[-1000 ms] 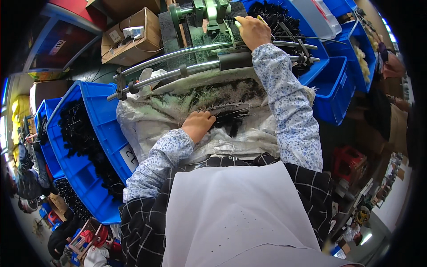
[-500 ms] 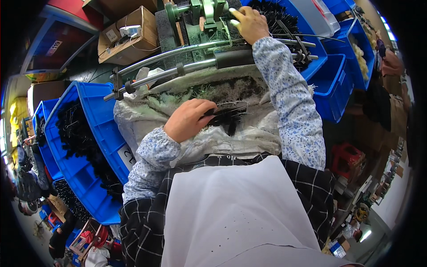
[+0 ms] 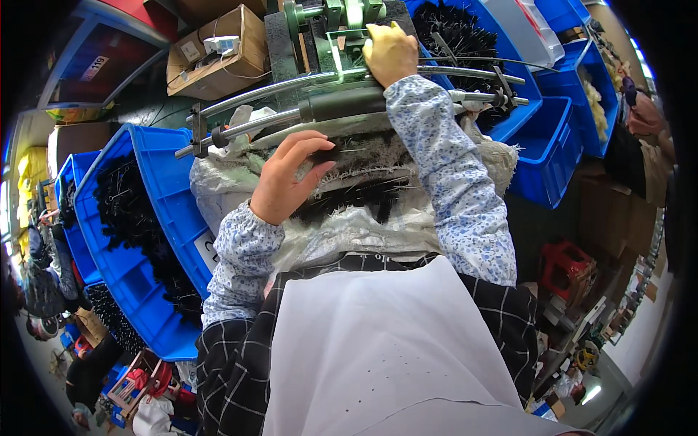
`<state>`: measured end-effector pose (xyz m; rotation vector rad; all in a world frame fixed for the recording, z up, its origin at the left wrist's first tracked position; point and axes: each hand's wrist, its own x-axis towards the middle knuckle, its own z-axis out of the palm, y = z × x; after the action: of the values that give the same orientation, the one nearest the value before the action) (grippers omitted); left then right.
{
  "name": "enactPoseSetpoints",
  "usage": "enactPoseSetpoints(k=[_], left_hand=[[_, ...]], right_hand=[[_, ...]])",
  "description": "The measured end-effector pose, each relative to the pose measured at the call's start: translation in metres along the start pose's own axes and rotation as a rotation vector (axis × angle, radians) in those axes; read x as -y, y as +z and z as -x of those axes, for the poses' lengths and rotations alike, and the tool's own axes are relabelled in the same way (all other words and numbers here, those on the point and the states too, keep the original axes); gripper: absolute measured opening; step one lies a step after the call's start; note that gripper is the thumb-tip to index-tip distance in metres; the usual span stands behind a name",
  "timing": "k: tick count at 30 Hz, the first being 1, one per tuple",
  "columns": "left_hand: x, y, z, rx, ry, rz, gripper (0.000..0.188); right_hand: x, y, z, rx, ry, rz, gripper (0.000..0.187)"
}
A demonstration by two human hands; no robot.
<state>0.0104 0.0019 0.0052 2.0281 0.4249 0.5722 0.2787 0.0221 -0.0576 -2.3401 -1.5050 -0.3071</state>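
Note:
My right hand [image 3: 393, 55] is up at a green-lit metal machine [image 3: 347, 40], fingers curled in beside its frame; whatever they grip is hidden. My left hand [image 3: 291, 176] hovers over a whitish woven sack [image 3: 349, 231] spread across my lap, thumb and fingers apart. A dark patch shows between its fingertips, seemingly the black-dusted sack behind. Black bristly pieces [image 3: 383, 207] lie in the sack's folds. Between my hands and the machine run two metal rods [image 3: 270, 120], the nearer one with a black sleeve [image 3: 342, 104].
On the left a large blue bin [image 3: 161, 182] holds black wire-stemmed brushes [image 3: 134, 211]. Another blue bin [image 3: 520, 116] with black brushes stands behind my right arm, beside a smaller blue bin [image 3: 545, 156]. A cardboard box [image 3: 218, 65] sits left of the machine; a red stool [image 3: 567, 269] stands lower right.
My left hand has lifted away from the black pieces, up and left, and its fingers have spread. My right hand has shifted slightly left and down along the machine.

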Motion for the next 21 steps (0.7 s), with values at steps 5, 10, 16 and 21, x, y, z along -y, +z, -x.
enactPoseSetpoints(k=[5,10,16,21], left_hand=[[-0.003,-0.002,-0.002,-0.041,0.05,-0.058,0.029],[0.003,-0.01,0.006,-0.11,-0.016,-0.026,0.029],[0.018,0.0,-0.001,-0.122,-0.016,0.138,0.027],[0.022,0.005,-0.006,-0.07,-0.028,0.141,0.026]], right_hand=[[-0.005,-0.002,0.002,-0.15,-0.091,0.054,0.02],[-0.053,-0.006,0.002,-0.121,-0.086,0.103,0.027],[-0.108,-0.008,-0.025,0.056,0.003,-0.062,0.021],[-0.11,-0.041,-0.037,0.234,-0.062,-0.021,0.019]])
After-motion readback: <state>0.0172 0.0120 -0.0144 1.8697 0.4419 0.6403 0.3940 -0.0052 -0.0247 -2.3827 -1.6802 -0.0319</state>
